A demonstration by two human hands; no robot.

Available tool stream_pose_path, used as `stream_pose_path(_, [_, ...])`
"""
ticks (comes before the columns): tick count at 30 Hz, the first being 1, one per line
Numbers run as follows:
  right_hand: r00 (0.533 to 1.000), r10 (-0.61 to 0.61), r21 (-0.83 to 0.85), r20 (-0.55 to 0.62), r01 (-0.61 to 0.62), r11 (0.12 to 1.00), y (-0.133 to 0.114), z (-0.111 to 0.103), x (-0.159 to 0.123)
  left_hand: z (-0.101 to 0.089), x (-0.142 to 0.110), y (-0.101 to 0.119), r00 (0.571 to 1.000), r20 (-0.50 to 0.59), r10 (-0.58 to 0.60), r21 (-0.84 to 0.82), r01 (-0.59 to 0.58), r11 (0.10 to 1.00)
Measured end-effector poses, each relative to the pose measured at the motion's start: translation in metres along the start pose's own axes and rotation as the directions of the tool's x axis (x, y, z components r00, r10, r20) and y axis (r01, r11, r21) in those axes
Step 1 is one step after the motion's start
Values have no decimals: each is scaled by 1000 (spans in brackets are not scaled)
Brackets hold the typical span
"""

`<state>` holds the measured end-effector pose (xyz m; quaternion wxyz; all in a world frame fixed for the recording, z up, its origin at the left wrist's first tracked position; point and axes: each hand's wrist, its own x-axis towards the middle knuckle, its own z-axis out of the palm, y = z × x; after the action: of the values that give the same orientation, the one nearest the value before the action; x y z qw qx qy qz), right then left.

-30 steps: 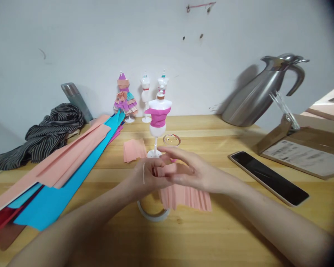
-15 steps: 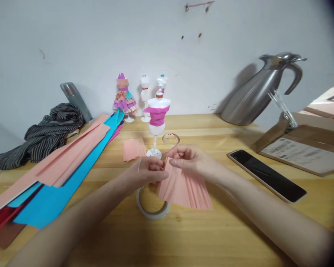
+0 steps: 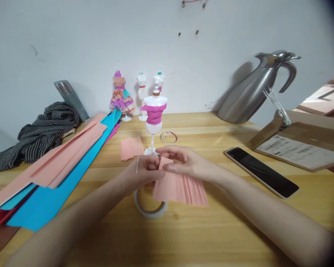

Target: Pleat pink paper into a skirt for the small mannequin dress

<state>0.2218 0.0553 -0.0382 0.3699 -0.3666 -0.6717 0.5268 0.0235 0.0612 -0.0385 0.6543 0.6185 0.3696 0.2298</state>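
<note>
A pleated strip of pink crepe paper (image 3: 180,189) fans out toward the front, its gathered top edge between my hands. My left hand (image 3: 144,170) pinches the upper left of the strip, thumb against bent fingers. Over the top edge curls my right hand (image 3: 180,159), its thumb lying on the paper and its fingers behind. A roll of tape (image 3: 151,214) lies flat beneath, partly covered by my left hand and the paper. Just behind my hands stands a small white dress-form mannequin (image 3: 155,101) wrapped in magenta paper (image 3: 155,114).
Pink paper pieces (image 3: 130,148) and a pin case (image 3: 168,137) lie near the mannequin. Coloured paper sheets (image 3: 72,178) and striped cloth (image 3: 44,129) fill the left. To the right are a phone (image 3: 261,172), a cardboard box (image 3: 289,150) and a steel jug (image 3: 247,92).
The view has shifted slightly. My right fingers have straightened a little and spread over the paper's top edge, while my left hand keeps its pinch.
</note>
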Motion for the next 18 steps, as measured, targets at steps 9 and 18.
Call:
stream_pose_path(9, [988,156,208,10,-155,966,7,-8,1,-22,-5,13,1000,-24,-20,376,28,926])
stream_pose_path(18, [995,73,101,61,-79,992,-14,-22,-4,-2,-34,32,938,347,-30,770,-266,579])
